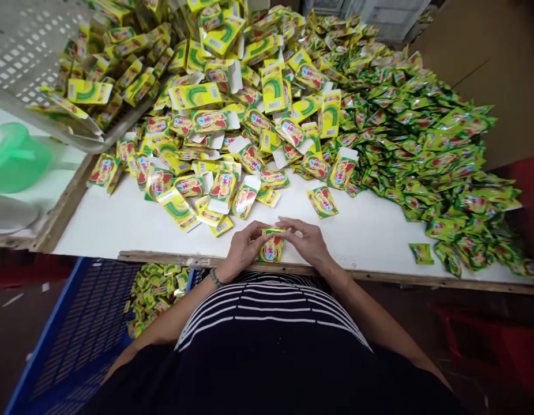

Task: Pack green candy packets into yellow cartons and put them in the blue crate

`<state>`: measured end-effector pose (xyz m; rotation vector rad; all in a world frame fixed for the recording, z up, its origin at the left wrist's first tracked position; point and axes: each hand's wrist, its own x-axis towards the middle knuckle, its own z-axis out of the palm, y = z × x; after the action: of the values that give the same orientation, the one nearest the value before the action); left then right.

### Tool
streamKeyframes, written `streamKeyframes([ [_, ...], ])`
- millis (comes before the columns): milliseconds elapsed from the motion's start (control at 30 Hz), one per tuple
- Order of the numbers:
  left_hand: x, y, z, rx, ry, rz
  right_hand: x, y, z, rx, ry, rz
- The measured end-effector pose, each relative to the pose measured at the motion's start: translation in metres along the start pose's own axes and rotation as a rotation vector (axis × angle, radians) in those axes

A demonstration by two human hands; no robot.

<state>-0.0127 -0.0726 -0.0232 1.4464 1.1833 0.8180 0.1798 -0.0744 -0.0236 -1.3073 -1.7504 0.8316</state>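
Note:
Close to the table's front edge, a small yellow-green candy box (272,249) stands between my hands, its printed face toward me. My left hand (248,245) grips its left side, with thumb and fingers at the top. My right hand (307,241) has its thumb and fingertips closed at the box's top edge. Whether the top flap is fully folded cannot be made out under the fingers. Just beyond lies another candy box (322,202), flat on the white table (371,236). A heap of similar boxes (210,121), many with white flaps raised, spreads behind it.
Green candy packets (422,144) are piled on the right. A grey plastic basket (25,86) spills boxes at the upper left, near a green plastic scoop (18,158). Below the table, a blue crate (72,311) holds more boxes. A red chair (478,340) stands at the lower right.

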Motion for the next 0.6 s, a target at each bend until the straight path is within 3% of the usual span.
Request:
streamKeyframes([
  [233, -0.001, 0.002, 0.000, 0.059, 0.046, 0.068, -0.005, -0.004, 0.005, -0.151, 0.000, -0.113],
  [400, 0.008, 0.006, 0.000, 0.023, 0.083, 0.036, 0.004, -0.005, 0.009, 0.008, 0.015, -0.046],
  [500, 0.002, 0.028, -0.035, 0.095, 0.199, 0.019, 0.010, 0.001, -0.004, -0.003, 0.105, -0.004],
  [600, -0.025, 0.057, -0.108, 0.463, 0.218, -0.111, 0.016, 0.023, -0.031, -0.233, 0.376, 0.048],
])
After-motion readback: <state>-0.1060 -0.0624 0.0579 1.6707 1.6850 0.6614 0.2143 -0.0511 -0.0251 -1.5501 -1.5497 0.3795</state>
